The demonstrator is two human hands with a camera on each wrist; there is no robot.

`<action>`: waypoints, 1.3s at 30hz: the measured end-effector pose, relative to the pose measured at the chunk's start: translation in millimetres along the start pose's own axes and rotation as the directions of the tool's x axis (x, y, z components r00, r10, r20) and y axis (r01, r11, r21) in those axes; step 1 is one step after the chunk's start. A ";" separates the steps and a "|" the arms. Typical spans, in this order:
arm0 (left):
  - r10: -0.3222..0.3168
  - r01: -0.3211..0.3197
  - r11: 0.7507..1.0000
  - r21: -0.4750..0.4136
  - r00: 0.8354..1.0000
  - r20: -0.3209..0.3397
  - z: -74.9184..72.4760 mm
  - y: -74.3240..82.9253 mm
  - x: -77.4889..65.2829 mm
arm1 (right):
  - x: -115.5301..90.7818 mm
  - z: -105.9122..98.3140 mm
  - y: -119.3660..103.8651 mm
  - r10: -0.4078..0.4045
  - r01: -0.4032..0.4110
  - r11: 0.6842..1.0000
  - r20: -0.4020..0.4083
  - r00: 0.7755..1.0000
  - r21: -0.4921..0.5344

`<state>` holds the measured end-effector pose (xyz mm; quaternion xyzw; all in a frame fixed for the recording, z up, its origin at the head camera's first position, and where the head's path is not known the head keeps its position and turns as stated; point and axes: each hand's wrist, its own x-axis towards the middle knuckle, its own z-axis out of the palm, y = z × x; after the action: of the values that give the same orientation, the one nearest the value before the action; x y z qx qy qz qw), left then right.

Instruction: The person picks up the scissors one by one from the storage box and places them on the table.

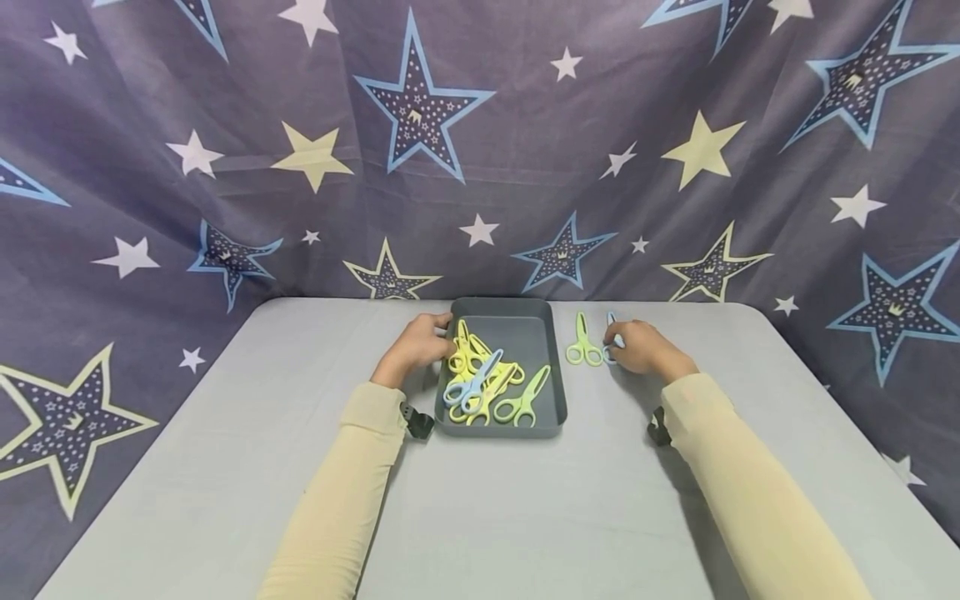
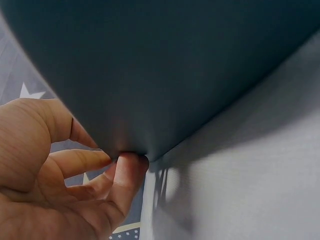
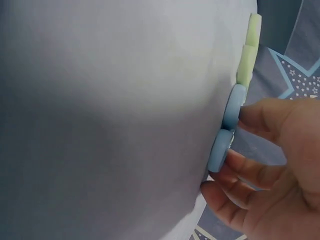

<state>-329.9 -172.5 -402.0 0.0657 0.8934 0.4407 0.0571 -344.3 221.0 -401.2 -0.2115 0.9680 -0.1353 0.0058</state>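
My left hand [image 1: 420, 342] holds the left wall of a dark grey tray [image 1: 528, 333], its thumb over the rim and its other fingers against the outside. Inside the tray lie several yellow scissors [image 1: 498, 385] in a pile, blue scissors [image 1: 480, 379] on top of them, and light green scissors [image 1: 530, 397] at the right. On the table beyond the tray's right side, my right hand [image 1: 643, 346] pinches blue scissors [image 3: 233, 107] by the handle loops; the hand partly covers them in the head view. Light green scissors [image 1: 581, 327] lie just left of these, blades pointing away.
A pale grey cloth covers the table [image 1: 510, 517]. Behind its far edge hangs a dark curtain [image 1: 510, 167] printed with stars. Both forearms in cream sleeves reach in from the near side, each with a black wrist camera [image 1: 417, 422].
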 end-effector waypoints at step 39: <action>-0.018 0.018 1.000 0.000 1.000 0.010 1.4 2.1 1.1 | -12.7 -19.2 -71.2 -0.154 0.159 0.987 -0.124 0.980 0.033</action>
<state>-330.7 -170.0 -401.3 0.0596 0.8937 0.4398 0.0653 -305.0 169.0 -364.4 -0.2782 0.9438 -0.1685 -0.0589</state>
